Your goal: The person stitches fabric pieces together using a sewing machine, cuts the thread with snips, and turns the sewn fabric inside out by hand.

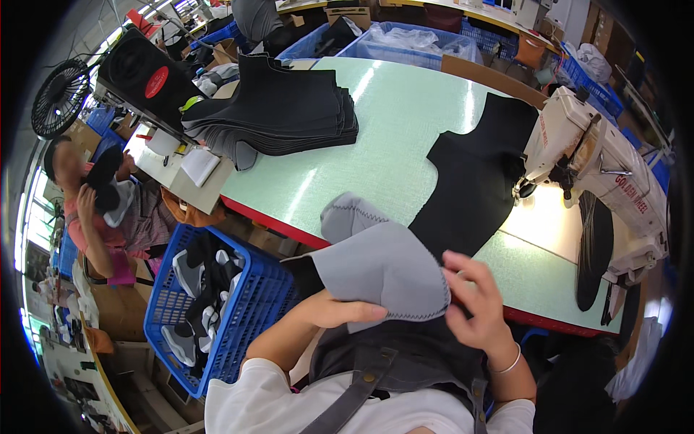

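Note:
A light grey sewn fabric sock-like liner (376, 267) with dark zigzag stitching along its curved edge hangs in front of me, above the table's near edge. Its black inside shows at the left opening. My left hand (336, 311) grips it from below, thumb on top and the other fingers hidden beneath the fabric. At the stitched right edge is my right hand (477, 300), its fingers apart and the fingertips by the seam. Beyond it, a black cut fabric piece (466, 170) lies flat on the pale green table (390, 116), reaching toward the sewing machine (593, 152).
A stack of black fabric pieces (282, 108) sits at the table's far left. Below left stands a blue crate (249, 289) holding grey and black sewn pieces. Dark insole-shaped pieces (594, 249) lie beside the machine. A co-worker (101, 224) sits at left near a fan (61, 98).

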{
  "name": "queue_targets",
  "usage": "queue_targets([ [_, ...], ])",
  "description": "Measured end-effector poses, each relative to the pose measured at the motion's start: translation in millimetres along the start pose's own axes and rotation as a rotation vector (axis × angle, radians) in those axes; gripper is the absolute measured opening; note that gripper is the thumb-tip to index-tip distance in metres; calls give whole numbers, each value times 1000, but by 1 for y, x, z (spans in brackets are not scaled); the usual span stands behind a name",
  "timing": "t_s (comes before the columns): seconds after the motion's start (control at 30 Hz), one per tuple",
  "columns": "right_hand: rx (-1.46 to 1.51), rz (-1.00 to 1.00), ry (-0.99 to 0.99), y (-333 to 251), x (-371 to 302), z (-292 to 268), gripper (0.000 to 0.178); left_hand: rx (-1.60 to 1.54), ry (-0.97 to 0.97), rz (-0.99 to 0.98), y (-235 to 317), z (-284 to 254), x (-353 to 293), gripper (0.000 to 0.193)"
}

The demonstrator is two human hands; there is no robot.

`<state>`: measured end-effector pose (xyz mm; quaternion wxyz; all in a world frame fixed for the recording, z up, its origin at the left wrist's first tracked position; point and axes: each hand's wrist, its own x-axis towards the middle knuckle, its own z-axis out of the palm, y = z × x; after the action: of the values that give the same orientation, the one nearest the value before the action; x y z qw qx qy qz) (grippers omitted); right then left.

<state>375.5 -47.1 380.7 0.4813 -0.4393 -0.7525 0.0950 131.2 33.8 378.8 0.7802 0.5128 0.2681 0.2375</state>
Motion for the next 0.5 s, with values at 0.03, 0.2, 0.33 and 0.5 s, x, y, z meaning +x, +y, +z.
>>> queue_targets([
  [0.03, -107, -45, -65, -3, -2, 0, 50, -64, -58, 68, -2, -1, 2, 63],
  [0.2, -137, -216, 79, -17, -3, 4, 46, -251, -78, 30, -26, -12, 1, 65],
  [0.33, -442, -342, 123, -11, -4, 9, 30, -72, -422, -52, -35, -36, -4, 65],
  [0.5, -454, -449, 120, -14, -15, 25, 10, -546, -256, 172, -47, -30, 36, 61],
])
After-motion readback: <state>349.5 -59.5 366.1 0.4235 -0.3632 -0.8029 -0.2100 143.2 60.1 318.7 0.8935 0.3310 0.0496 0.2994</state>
